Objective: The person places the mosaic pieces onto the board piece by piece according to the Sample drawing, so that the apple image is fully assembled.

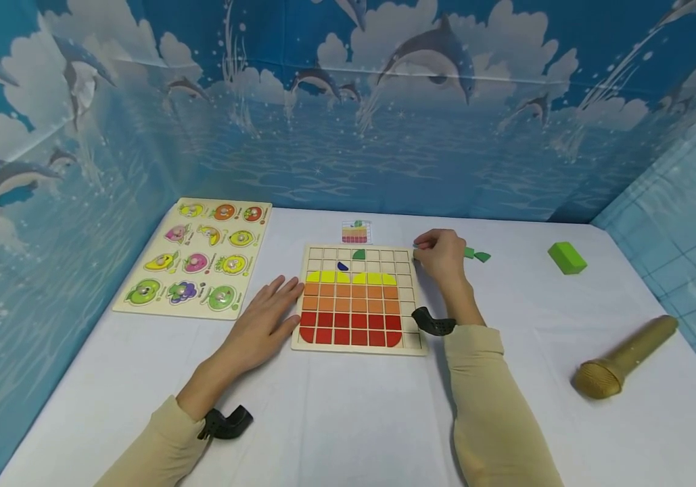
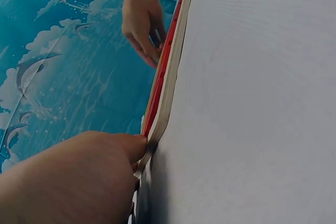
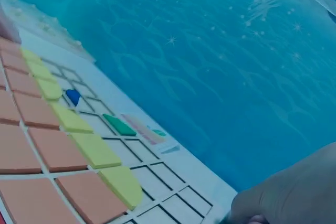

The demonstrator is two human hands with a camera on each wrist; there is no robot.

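Note:
A wooden grid board [image 1: 410,294] lies on the table, filled with red, orange and yellow tiles [image 1: 368,278] in rows. Above these, a green tile [image 1: 359,254] and a small dark blue tile [image 1: 343,266] sit on the grid. My left hand [image 1: 265,323] rests with extended fingers along the board's left edge; its thumb touches the corner in the left wrist view. By the upper right corner, my right hand [image 1: 443,256] pinches a small bluish piece [image 1: 417,244], mostly hidden by the fingers. Beside that hand lie loose green tiles [image 1: 481,257].
A small picture card [image 1: 356,232] lies behind the board. At left is a fruit puzzle board [image 1: 192,260]. A green block [image 1: 567,258] and a gold microphone [image 1: 621,358] lie to the right. A dolphin-print curtain [image 1: 348,155] hangs behind the table.

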